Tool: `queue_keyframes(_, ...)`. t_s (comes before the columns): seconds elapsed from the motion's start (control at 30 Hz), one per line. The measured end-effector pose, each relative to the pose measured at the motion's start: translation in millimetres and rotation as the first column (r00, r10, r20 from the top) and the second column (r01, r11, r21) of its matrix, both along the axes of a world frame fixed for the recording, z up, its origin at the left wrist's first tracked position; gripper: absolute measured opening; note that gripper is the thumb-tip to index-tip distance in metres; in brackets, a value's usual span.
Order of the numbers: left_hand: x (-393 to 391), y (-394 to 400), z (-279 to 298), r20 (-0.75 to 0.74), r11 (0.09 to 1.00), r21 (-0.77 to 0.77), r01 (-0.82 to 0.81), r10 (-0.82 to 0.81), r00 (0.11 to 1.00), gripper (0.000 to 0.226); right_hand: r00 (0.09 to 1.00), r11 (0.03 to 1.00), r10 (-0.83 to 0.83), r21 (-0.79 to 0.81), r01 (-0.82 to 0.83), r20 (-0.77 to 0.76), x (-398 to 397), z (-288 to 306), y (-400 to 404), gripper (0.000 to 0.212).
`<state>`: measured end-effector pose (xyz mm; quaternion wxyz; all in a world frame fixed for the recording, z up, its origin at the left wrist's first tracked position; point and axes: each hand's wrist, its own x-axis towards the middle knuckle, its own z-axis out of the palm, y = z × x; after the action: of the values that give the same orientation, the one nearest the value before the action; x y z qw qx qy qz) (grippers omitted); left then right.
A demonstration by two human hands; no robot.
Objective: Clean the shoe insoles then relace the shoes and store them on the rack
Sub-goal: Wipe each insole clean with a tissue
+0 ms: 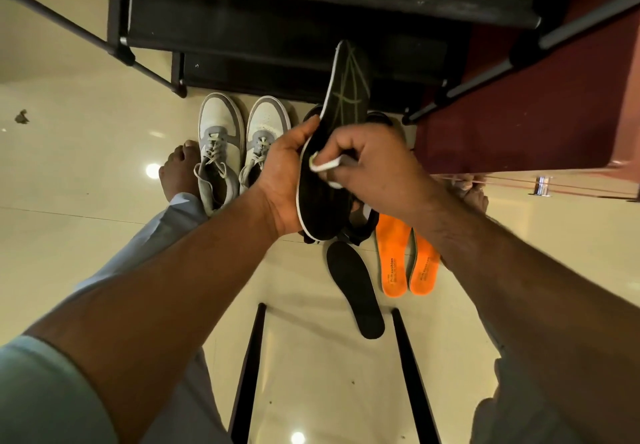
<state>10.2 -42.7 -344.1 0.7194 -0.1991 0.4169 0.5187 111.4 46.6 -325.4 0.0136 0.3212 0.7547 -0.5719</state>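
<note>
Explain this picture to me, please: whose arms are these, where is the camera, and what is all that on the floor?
No machine here: a person wears a camera on the head, looking down at their own arms. The left hand holds a black insole upright; the right hand pinches a white cloth or wipe against it. On the tiled floor lie another black insole, two orange insoles, and white-and-grey sneakers. Dark shoes sit mostly hidden behind the hands. The black shoe rack stands ahead.
</note>
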Motion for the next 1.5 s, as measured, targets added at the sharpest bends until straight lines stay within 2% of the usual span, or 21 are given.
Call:
queue_keyframes(0.07, -5.7, 0.9, -0.3, 0.003, 0.996, 0.0, -0.094, 0.094, 0.996, 0.048, 0.985, 0.984, 0.166, -0.061, -0.168, -0.034, -1.8, 7.1, -7.9, 0.011)
queue_keyframes(0.13, -10.7, 0.3, -1.2, -0.007, 0.991, 0.013, -0.137, 0.137, 0.991, 0.05, 0.966, 0.967, 0.251, 0.069, -0.247, -0.06, -4.0, 4.5, -9.7, 0.011)
queue_keyframes(0.23, -9.5, 2.1, -2.2, -0.02, 0.992, 0.073, -0.107, 0.109, 0.994, 0.049, 0.973, 0.918, 0.226, 0.324, -0.23, 0.052, 1.2, -8.5, 1.2, 0.012)
queue_keyframes(0.3, -8.3, 2.6, -2.3, -0.036, 0.992, 0.081, -0.093, 0.096, 0.995, 0.047, 0.973, 0.886, 0.187, 0.405, -0.226, 0.134, 3.9, -11.0, 2.1, 0.015)
queue_keyframes(0.33, -9.0, 2.3, -3.0, -0.034, 0.992, 0.074, -0.102, 0.105, 0.994, 0.049, 0.973, 0.881, 0.204, 0.413, -0.23, 0.107, 3.4, -9.2, -0.9, 0.016)
queue_keyframes(0.47, -16.5, 0.3, -9.7, -0.073, 0.989, 0.055, -0.134, 0.138, 0.988, 0.059, 0.946, 0.91, 0.303, 0.329, -0.252, -0.113, -4.2, 4.6, -15.5, 0.01)
queue_keyframes(0.53, -16.5, 0.7, -9.3, -0.095, 0.992, 0.079, -0.099, 0.107, 0.99, 0.074, 0.957, 0.903, 0.288, 0.344, -0.256, -0.044, -3.9, 0.1, -11.1, 0.011)
queue_keyframes(0.63, -10.7, 2.3, -6.8, -0.142, 0.996, 0.068, -0.063, 0.072, 0.987, 0.094, 0.956, 0.851, 0.208, 0.444, -0.281, 0.205, 3.2, -11.7, -0.2, 0.016)
queue_keyframes(0.67, -10.0, 2.6, -6.8, -0.152, 0.996, 0.053, -0.066, 0.073, 0.986, 0.095, 0.954, 0.842, 0.182, 0.463, -0.276, 0.238, 4.4, -13.4, 0.9, 0.017)
queue_keyframes(0.73, -11.7, 1.9, -8.7, -0.173, 0.995, 0.03, -0.091, 0.095, 0.98, 0.092, 0.965, 0.862, 0.203, 0.437, -0.256, 0.165, 1.9, -8.9, -4.9, 0.016)
queue_keyframes(0.8, -15.0, 1.3, -11.4, -0.213, 0.993, -0.001, -0.117, 0.114, 0.97, 0.088, 0.965, 0.914, 0.263, 0.322, -0.249, -0.003, -2.3, 0.8, -14.1, 0.013)
queue_keyframes(0.87, -16.7, 1.2, -12.1, -0.214, 0.991, -0.007, -0.135, 0.13, 0.968, 0.087, 0.964, 0.943, 0.251, 0.247, -0.224, -0.084, -2.8, 2.3, -14.7, 0.011)
queue_keyframes(1.0, -15.3, 1.2, -9.8, -0.174, 0.987, 0.057, -0.15, 0.157, 0.972, 0.075, 0.966, 0.91, 0.155, 0.35, -0.221, 0.207, 2.9, -15.3, 0.0, 0.015)
queue_keyframes(1.03, -15.3, 1.0, -9.8, -0.17, 0.985, 0.059, -0.162, 0.17, 0.971, 0.069, 0.961, 0.907, 0.136, 0.36, -0.218, 0.24, 3.4, -15.8, -0.3, 0.016)
queue_keyframes(1.07, -15.9, 0.7, -10.4, -0.17, 0.983, 0.057, -0.173, 0.18, 0.969, 0.066, 0.968, 0.919, 0.131, 0.339, -0.2, 0.214, 2.4, -14.1, -3.5, 0.015)
queue_keyframes(1.17, -18.6, 0.6, -12.2, -0.199, 0.981, 0.017, -0.194, 0.194, 0.961, 0.063, 0.988, 0.976, 0.156, 0.153, -0.154, -0.002, -2.9, 0.5, -18.1, 0.01)
queue_keyframes(1.23, -18.2, 1.0, -11.3, -0.21, 0.98, 0.007, -0.201, 0.198, 0.957, 0.064, 0.991, 0.989, 0.126, 0.083, -0.123, -0.034, -3.0, 1.8, -18.3, 0.007)
queue_keyframes(1.3, -15.7, 2.1, -8.6, -0.203, 0.981, 0.021, -0.192, 0.192, 0.96, 0.066, 0.993, 0.976, 0.102, 0.188, -0.111, 0.058, -1.1, -7.1, -9.7, 0.008)
queue_keyframes(1.4, -12.1, 3.0, -6.4, -0.183, 0.985, 0.031, -0.172, 0.174, 0.967, 0.066, 0.971, 0.899, 0.086, 0.404, -0.171, 0.221, 3.2, -17.6, 0.4, 0.014)
queue_keyframes(1.43, -11.8, 2.7, -6.7, -0.177, 0.985, 0.029, -0.169, 0.172, 0.969, 0.065, 0.973, 0.897, 0.086, 0.409, -0.169, 0.213, 2.6, -16.1, -1.3, 0.014)
queue_keyframes(1.5, -12.9, 1.7, -8.8, -0.197, 0.985, 0.008, -0.171, 0.169, 0.966, 0.064, 0.986, 0.945, 0.127, 0.287, -0.154, 0.11, -0.7, -7.6, -10.8, 0.012)
